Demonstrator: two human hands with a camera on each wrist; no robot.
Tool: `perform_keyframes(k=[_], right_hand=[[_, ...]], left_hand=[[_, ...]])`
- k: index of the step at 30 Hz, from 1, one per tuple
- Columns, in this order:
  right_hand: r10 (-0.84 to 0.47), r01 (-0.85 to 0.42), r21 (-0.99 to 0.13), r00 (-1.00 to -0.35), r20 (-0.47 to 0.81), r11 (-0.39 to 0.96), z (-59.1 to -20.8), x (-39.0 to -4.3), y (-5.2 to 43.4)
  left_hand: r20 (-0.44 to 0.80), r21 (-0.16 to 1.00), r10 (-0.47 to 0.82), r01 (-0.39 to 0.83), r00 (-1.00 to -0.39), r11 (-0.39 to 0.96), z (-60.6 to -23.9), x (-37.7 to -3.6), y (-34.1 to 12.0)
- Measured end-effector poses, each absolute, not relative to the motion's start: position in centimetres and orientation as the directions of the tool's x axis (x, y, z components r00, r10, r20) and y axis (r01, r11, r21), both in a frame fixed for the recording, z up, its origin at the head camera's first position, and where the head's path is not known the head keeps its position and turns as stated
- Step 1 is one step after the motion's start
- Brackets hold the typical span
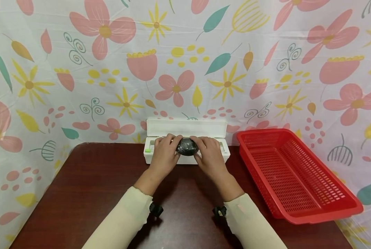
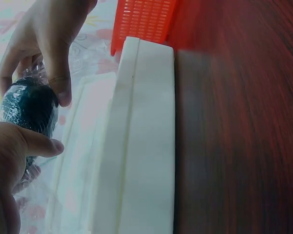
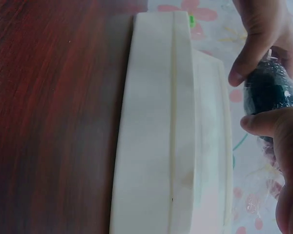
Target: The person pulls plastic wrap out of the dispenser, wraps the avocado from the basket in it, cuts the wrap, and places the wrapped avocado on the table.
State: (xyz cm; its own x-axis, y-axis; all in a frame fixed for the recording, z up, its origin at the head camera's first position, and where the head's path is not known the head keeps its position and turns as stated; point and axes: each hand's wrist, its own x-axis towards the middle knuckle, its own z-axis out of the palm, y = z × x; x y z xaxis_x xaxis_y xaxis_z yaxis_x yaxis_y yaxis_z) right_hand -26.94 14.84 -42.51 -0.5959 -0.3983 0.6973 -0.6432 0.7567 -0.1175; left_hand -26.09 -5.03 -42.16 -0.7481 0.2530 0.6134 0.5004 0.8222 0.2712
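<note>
Both hands, left hand [image 1: 164, 154] and right hand [image 1: 209, 155], curl their fingers [image 2: 58, 85] around a film-wrapped dark ball [image 1: 187, 146] above the open white wrap dispenser [image 1: 187, 140].

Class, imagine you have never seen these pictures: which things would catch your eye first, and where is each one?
At the centre, the left hand and right hand together hold a dark round object wrapped in clear film over an open white plastic dispenser box at the far edge of the dark brown wooden table. To the right lies a bright red perforated plastic basket. Behind everything hangs a floral cloth backdrop.
</note>
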Motion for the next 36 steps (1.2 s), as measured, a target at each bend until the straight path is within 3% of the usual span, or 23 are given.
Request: perform_keyframes(k=[15,36], right_hand=[[-0.403,-0.668,-0.079,-0.534,0.743,0.74,-40.7,-27.0,15.2],[-0.437,-0.703,-0.047,-0.49,0.754,0.709,-38.0,-25.9,15.4]], left_hand=[[0.691,0.248,0.247,0.543,-0.68,0.802,-40.6,-26.1,-4.7],[0.713,0.241,0.242,0.554,-0.658,0.797,-38.5,-24.8,-5.1]])
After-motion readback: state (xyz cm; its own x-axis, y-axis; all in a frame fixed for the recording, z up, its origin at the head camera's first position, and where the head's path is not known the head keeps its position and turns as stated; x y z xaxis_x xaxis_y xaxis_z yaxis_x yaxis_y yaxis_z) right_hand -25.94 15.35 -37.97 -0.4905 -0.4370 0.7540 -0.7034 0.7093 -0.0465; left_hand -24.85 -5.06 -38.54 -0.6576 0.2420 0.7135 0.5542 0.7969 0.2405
